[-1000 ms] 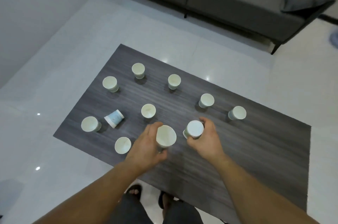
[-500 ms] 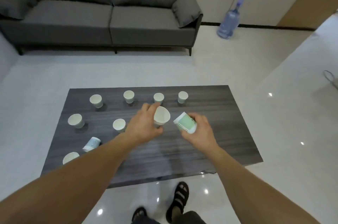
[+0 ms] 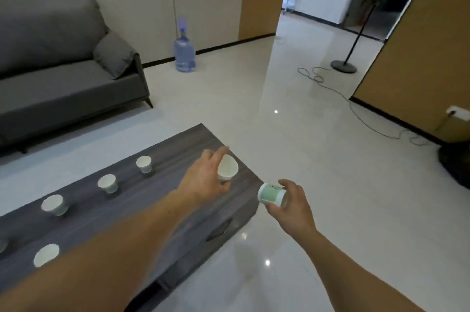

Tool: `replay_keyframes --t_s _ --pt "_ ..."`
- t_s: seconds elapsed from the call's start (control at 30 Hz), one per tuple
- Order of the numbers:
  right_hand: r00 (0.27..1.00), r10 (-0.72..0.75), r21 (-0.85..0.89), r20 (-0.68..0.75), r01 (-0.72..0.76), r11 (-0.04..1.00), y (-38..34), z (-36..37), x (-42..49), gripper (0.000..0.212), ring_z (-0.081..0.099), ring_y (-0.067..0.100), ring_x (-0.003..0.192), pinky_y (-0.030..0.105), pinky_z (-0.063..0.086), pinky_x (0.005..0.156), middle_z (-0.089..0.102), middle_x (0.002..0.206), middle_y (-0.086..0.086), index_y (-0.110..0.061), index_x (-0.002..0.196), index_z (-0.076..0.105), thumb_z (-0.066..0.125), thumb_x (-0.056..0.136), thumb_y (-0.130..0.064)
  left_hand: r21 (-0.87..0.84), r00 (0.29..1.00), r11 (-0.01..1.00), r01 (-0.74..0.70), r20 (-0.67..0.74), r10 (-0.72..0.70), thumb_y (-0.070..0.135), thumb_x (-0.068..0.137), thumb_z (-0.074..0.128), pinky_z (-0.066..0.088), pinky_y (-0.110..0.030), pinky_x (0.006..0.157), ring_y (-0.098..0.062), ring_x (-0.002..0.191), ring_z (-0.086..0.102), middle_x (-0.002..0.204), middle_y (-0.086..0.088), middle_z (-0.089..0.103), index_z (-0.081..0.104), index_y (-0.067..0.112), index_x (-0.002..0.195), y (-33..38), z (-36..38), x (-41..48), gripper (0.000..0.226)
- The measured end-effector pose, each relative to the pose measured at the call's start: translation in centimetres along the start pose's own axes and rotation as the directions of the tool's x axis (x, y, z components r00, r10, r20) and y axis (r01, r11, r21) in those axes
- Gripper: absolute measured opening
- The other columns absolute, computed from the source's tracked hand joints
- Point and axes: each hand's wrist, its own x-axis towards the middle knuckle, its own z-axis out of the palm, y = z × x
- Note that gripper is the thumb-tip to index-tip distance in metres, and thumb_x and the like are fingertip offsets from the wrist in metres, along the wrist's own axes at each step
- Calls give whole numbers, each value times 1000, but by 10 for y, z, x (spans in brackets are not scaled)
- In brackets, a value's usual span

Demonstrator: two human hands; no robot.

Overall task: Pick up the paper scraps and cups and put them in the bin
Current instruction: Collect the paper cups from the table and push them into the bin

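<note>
My left hand (image 3: 203, 180) grips a white paper cup (image 3: 227, 168), mouth tilted toward me, above the right end of the dark wooden table (image 3: 178, 159). My right hand (image 3: 292, 206) holds a second paper cup with a green print (image 3: 271, 192) on its side, out past the table's right edge over the floor. Several more white cups stand on the table to the left, among them one at the far edge (image 3: 144, 163), one beside it (image 3: 107, 182) and one near the front (image 3: 46, 254). A dark rounded object (image 3: 455, 164), possibly the bin, shows at the right edge.
A grey sofa (image 3: 63, 77) stands behind the table. A blue water bottle (image 3: 184, 53) sits by the wall. A fan stand (image 3: 343, 66) and its cable (image 3: 356, 108) lie on the glossy floor to the right, near a doorway.
My view has swung right, from the table toward the open floor and doorway. Both hands have carried their cups to the right, the right one now beyond the table's edge.
</note>
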Motion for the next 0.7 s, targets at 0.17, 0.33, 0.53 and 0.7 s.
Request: replay_keyframes --t_s 0.17,0.33,0.53,0.7 --pt "993 59 -50 -103 -64 997 95 -102 -16 59 49 14 109 25 42 86 44 121 -9 -32 130 47 74 78 -38 -32 986 992 -126 104 128 36 75 70 48 -35 89 -25 111 51 131 -2 39 33 26 142 124 81 32 77" --pt "954 180 -73 -239 -203 976 173 -195 -36 68 46 16 118 28 40 92 41 134 -6 -33 142 36 68 83 -43 -67 952 965 -253 161 261 38 73 73 45 -31 88 -23 112 51 134 -1 37 33 24 140 232 145 55 80" --pt "891 303 -51 -339 -339 939 236 -245 -42 67 44 16 120 27 39 94 39 139 -6 -29 142 35 65 84 -43 -53 886 914 -403 229 404 41 74 73 45 -31 85 -23 111 51 135 2 37 33 24 140 312 193 98 80" --pt "834 354 -82 -424 -425 901 274 -290 -37 65 44 15 121 24 37 91 40 137 -8 -31 141 36 65 84 -44 -145 807 865 -481 311 501 40 76 73 47 -33 92 -23 113 50 134 1 36 29 26 145 365 239 155 83"
